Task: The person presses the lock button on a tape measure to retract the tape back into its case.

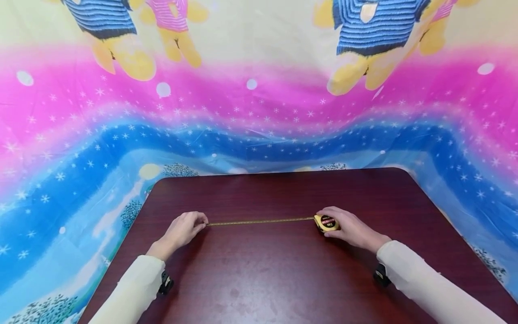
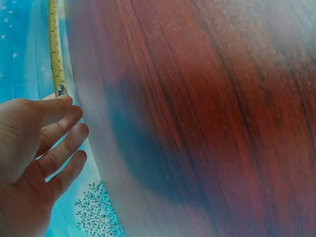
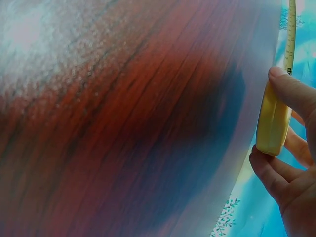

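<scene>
A yellow tape measure [image 1: 326,222] with a dark round label is held by my right hand [image 1: 351,228]. In the right wrist view, the thumb and fingers grip the yellow case [image 3: 273,121] at its edges. From it a thin yellow blade [image 1: 259,221] runs out to the left, stretched straight above the table. My left hand [image 1: 184,229] pinches the blade's end between thumb and fingers. Up close in the left wrist view, the metal end with its rivet [image 2: 61,90] shows at the thumb tip, and the other fingers are spread loosely below.
Beneath both hands lies a dark red wooden table [image 1: 259,270] with rounded far corners. Behind and beside it hangs a printed cloth [image 1: 251,117] in pink and blue with snowflakes and bears. A dark wrist device [image 1: 165,282] shows under the left sleeve, another [image 1: 381,275] under the right.
</scene>
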`<act>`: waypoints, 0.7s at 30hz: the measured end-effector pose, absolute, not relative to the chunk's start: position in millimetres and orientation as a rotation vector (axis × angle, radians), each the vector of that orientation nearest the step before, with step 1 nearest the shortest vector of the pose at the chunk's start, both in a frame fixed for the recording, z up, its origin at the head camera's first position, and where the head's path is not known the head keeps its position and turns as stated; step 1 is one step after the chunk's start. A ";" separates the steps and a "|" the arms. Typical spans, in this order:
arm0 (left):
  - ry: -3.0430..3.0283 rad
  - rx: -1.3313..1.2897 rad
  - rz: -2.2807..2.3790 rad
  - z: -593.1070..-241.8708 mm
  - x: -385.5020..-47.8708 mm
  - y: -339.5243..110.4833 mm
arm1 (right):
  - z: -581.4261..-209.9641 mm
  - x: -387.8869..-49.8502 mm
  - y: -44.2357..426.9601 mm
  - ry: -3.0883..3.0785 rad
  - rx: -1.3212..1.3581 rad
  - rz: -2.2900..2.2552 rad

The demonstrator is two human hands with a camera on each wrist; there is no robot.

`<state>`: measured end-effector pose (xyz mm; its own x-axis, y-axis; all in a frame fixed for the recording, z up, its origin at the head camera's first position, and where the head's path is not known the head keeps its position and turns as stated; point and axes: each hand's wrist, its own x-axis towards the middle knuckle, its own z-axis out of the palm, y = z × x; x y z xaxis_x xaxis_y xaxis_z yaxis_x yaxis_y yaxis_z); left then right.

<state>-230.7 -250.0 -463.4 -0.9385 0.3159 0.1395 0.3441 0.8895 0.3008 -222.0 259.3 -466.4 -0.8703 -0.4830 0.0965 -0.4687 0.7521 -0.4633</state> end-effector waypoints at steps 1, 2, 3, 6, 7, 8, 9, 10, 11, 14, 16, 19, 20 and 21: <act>-2.968 -0.527 -0.491 -462.6 -231.1 -249.4 | -466.3 -222.5 259.0 2.908 -0.789 -0.757; -2.969 -0.531 -0.486 -461.8 -231.6 -248.8 | -466.3 -223.2 258.6 2.904 -0.790 -0.756; -2.970 -0.536 -0.481 -461.1 -232.1 -248.3 | -466.4 -223.8 258.3 2.899 -0.790 -0.757; -2.974 -0.538 -0.475 -459.4 -232.5 -246.5 | -466.9 -224.8 257.3 2.891 -0.790 -0.765; -2.975 -0.538 -0.475 -459.8 -232.2 -246.1 | -467.5 -224.7 257.1 2.893 -0.792 -0.767; -2.975 -0.536 -0.477 -460.4 -231.6 -245.4 | -468.1 -224.1 256.8 2.894 -0.793 -0.768; -2.977 -0.534 -0.479 -461.1 -230.6 -244.6 | -468.8 -223.0 256.6 2.896 -0.791 -0.767; -2.979 -0.532 -0.482 -461.7 -230.0 -244.1 | -469.3 -222.5 256.1 2.900 -0.791 -0.769; -2.984 -0.530 -0.486 -462.3 -229.3 -243.6 | -469.8 -221.6 255.6 2.904 -0.792 -0.772; -3.003 -0.525 -0.493 -463.6 -227.0 -241.8 | -470.5 -219.3 254.4 2.909 -0.800 -0.765; -3.004 -0.517 -0.496 -463.6 -226.7 -240.7 | -469.4 -219.3 254.0 2.921 -0.800 -0.770; -2.987 -0.504 -0.493 -462.2 -228.8 -239.1 | -465.9 -221.9 253.7 2.938 -0.806 -0.775; -2.980 -0.505 -0.490 -461.6 -230.0 -238.8 | -464.5 -223.2 253.9 2.943 -0.805 -0.777; -2.976 -0.502 -0.491 -460.9 -231.3 -238.6 | -463.2 -224.5 253.9 2.943 -0.802 -0.781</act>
